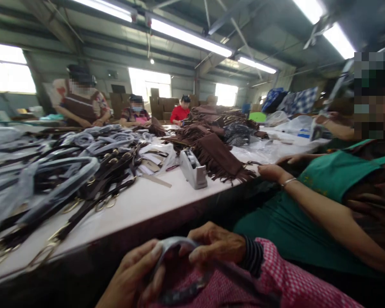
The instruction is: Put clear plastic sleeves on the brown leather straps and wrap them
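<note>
Low in front of my body, a bag strap (177, 241) bends in a loop between my two hands, its upper part covered by a pale grey wrap. My left hand (137, 273) grips the loop's left side, thumb on top. On the other side my right hand (216, 246) has its fingers and thumb closed on the strap. A dark length trails from there toward the lower right, blurred. The lower part of the loop lies close to my checked clothing. On the table, wrapped straps (64, 182) with brass-coloured clips lie heaped at the left.
A grey tape dispenser (193, 169) stands near the edge of the white table (154, 201). Brown fringed pieces (218, 156) are piled behind it, beside a plastic bag of flat pieces (155, 158). A co-worker in a green apron (324, 179) sits close at right. Several people work across the table.
</note>
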`<move>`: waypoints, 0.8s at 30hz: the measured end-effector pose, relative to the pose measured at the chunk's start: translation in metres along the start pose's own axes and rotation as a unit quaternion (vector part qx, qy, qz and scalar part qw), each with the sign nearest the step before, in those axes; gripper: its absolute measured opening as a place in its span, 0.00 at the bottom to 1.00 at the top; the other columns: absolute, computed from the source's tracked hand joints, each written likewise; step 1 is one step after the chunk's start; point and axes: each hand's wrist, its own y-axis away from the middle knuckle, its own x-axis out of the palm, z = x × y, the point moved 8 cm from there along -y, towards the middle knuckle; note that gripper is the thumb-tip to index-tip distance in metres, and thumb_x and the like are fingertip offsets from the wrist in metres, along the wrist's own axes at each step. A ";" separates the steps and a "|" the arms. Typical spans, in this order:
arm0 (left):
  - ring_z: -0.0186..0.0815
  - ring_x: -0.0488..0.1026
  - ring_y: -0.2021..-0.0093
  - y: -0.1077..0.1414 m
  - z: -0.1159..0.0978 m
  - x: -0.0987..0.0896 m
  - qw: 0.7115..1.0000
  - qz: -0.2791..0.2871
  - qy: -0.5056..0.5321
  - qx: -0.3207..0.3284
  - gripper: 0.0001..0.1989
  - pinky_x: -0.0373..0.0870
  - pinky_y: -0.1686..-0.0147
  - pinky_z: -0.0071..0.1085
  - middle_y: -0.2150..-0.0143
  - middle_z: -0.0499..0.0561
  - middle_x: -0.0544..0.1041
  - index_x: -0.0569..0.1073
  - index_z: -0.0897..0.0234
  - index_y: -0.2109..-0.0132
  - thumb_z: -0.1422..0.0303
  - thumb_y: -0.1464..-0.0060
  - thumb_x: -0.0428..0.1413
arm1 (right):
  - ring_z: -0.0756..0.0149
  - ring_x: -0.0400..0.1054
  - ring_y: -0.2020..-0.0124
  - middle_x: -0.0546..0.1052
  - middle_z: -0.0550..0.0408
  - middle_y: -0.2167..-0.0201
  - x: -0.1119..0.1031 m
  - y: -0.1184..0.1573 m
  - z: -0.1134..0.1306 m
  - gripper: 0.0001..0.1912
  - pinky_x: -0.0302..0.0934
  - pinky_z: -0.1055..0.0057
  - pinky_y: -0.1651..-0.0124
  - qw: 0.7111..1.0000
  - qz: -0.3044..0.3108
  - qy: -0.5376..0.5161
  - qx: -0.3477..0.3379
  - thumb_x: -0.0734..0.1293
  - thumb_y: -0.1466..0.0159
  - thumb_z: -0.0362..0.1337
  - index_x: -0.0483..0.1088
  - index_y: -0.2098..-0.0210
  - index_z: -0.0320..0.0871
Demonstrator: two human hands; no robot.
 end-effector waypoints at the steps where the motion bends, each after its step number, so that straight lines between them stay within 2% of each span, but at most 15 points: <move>1: 0.27 0.62 0.80 -0.006 -0.005 -0.005 1.000 -0.009 0.014 0.002 0.24 0.55 0.82 0.23 0.76 0.45 0.69 0.74 0.61 0.63 0.43 0.43 0.58 | 0.75 0.62 0.79 0.72 0.59 0.77 -0.011 -0.001 0.010 0.25 0.57 0.79 0.76 0.999 -0.033 0.002 -0.006 0.77 0.42 0.51 0.76 0.59 0.35; 3: 0.24 0.57 0.81 -0.013 -0.021 -0.007 0.998 0.048 0.011 0.037 0.23 0.49 0.82 0.22 0.77 0.45 0.69 0.72 0.65 0.65 0.47 0.42 0.59 | 0.78 0.54 0.81 0.66 0.63 0.81 -0.031 -0.002 0.033 0.21 0.48 0.80 0.79 0.998 -0.067 0.008 -0.020 0.78 0.42 0.48 0.75 0.62 0.35; 6: 0.25 0.60 0.79 -0.012 -0.035 -0.023 0.995 0.063 -0.062 0.056 0.22 0.51 0.79 0.23 0.76 0.46 0.71 0.71 0.67 0.64 0.49 0.40 0.59 | 0.79 0.53 0.81 0.65 0.64 0.82 -0.043 -0.005 0.056 0.21 0.45 0.80 0.80 0.997 -0.053 0.049 -0.030 0.78 0.43 0.47 0.76 0.62 0.35; 10: 0.26 0.56 0.79 -0.002 -0.047 -0.045 0.985 0.043 -0.152 0.062 0.22 0.49 0.78 0.25 0.77 0.44 0.69 0.71 0.67 0.65 0.49 0.38 0.55 | 0.77 0.56 0.84 0.70 0.59 0.82 -0.035 -0.010 0.059 0.24 0.45 0.79 0.82 0.998 -0.006 0.069 -0.011 0.72 0.37 0.54 0.76 0.61 0.34; 13: 0.27 0.57 0.77 0.002 -0.062 -0.054 0.972 0.040 -0.218 0.082 0.22 0.50 0.77 0.26 0.77 0.43 0.67 0.72 0.66 0.67 0.50 0.38 0.54 | 0.78 0.54 0.86 0.70 0.60 0.84 -0.032 -0.020 0.061 0.21 0.43 0.80 0.84 0.995 -0.023 0.094 0.007 0.71 0.36 0.52 0.76 0.65 0.35; 16: 0.28 0.59 0.76 0.003 -0.080 -0.060 0.957 0.030 -0.271 0.100 0.23 0.53 0.75 0.26 0.78 0.44 0.66 0.70 0.66 0.72 0.50 0.38 0.55 | 0.78 0.57 0.86 0.71 0.59 0.84 -0.028 -0.033 0.076 0.19 0.49 0.80 0.83 0.991 -0.043 0.124 0.005 0.73 0.39 0.49 0.75 0.69 0.36; 19: 0.29 0.59 0.76 0.004 -0.096 -0.060 0.945 0.021 -0.306 0.118 0.22 0.54 0.74 0.27 0.79 0.44 0.65 0.69 0.65 0.75 0.53 0.39 0.54 | 0.75 0.61 0.85 0.74 0.56 0.83 -0.021 -0.043 0.093 0.20 0.54 0.79 0.81 0.985 -0.044 0.166 0.002 0.73 0.40 0.50 0.74 0.72 0.36; 24: 0.28 0.58 0.77 -0.001 -0.110 -0.045 0.944 0.024 -0.296 0.142 0.21 0.53 0.76 0.27 0.80 0.43 0.64 0.67 0.65 0.77 0.56 0.41 0.55 | 0.73 0.62 0.84 0.74 0.57 0.82 -0.004 -0.056 0.108 0.22 0.57 0.77 0.80 0.982 -0.048 0.183 -0.020 0.75 0.43 0.52 0.73 0.72 0.37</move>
